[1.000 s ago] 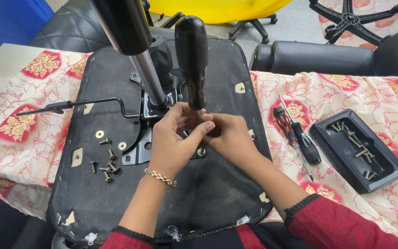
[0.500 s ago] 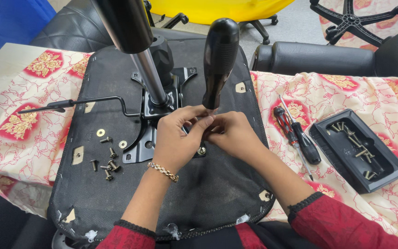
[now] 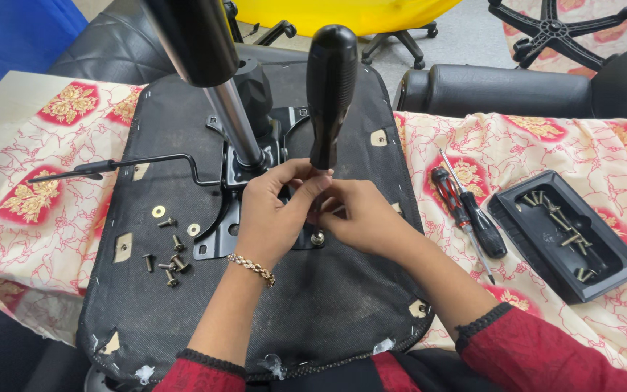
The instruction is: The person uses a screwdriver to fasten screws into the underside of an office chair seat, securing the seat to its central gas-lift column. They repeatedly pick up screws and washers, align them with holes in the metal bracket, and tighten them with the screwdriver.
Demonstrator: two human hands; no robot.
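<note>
An upturned black chair seat [image 3: 328,305] lies on a cloth-covered table with a metal mechanism plate [image 3: 219,232] and a chrome gas cylinder [image 3: 237,123] sticking up. A black-handled screwdriver [image 3: 330,87] stands upright over a bolt [image 3: 318,238] on the plate. My left hand [image 3: 273,214] and my right hand [image 3: 361,218] are both closed around the screwdriver's lower shaft, fingers touching. The tip is hidden by my fingers.
Loose screws and washers [image 3: 165,254] lie on the seat's left part, beside a bent lever rod [image 3: 110,165]. A red-and-black screwdriver [image 3: 466,210] and a black tray [image 3: 567,236] with bolts lie to the right. A black armrest [image 3: 502,91] and chair base [image 3: 560,29] sit behind.
The screwdriver handle has swung from leaning left to standing nearly upright. Both hands stayed around its lower shaft and shifted slightly.
</note>
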